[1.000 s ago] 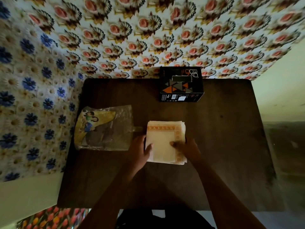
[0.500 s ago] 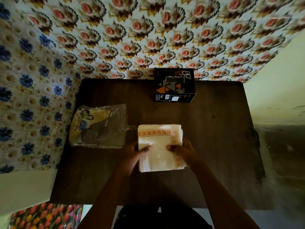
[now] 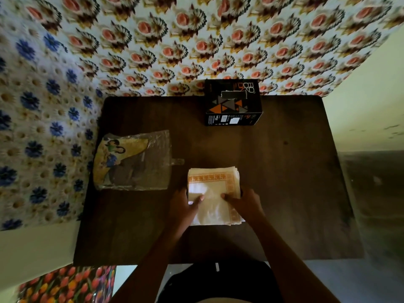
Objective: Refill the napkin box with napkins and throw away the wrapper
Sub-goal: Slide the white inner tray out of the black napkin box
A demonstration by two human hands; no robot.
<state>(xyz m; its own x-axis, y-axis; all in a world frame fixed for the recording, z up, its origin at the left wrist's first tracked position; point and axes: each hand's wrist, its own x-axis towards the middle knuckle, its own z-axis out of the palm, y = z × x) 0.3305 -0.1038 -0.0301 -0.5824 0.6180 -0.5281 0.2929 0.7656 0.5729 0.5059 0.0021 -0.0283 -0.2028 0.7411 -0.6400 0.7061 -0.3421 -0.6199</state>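
Observation:
A stack of cream napkins (image 3: 215,184) with an orange patterned border lies on the dark wooden table (image 3: 284,171), near the middle. My left hand (image 3: 185,206) grips its left edge, thumb on top. My right hand (image 3: 244,204) grips the right edge, thumb also on top. The black napkin box (image 3: 232,103) with orange and grey triangles stands at the table's far edge. A crumpled clear plastic wrapper (image 3: 135,162) with a yellow printed label lies to the left of the napkins.
Flower-patterned cloth (image 3: 153,51) hangs behind and to the left of the table. A pale wall (image 3: 367,101) rises on the right. A tulip-print cloth (image 3: 65,285) shows at the lower left. My dark lap is below the table's near edge.
The napkin stack has slid slightly toward me between both hands, and my thumbs have moved closer together on top. The view has shifted a little.

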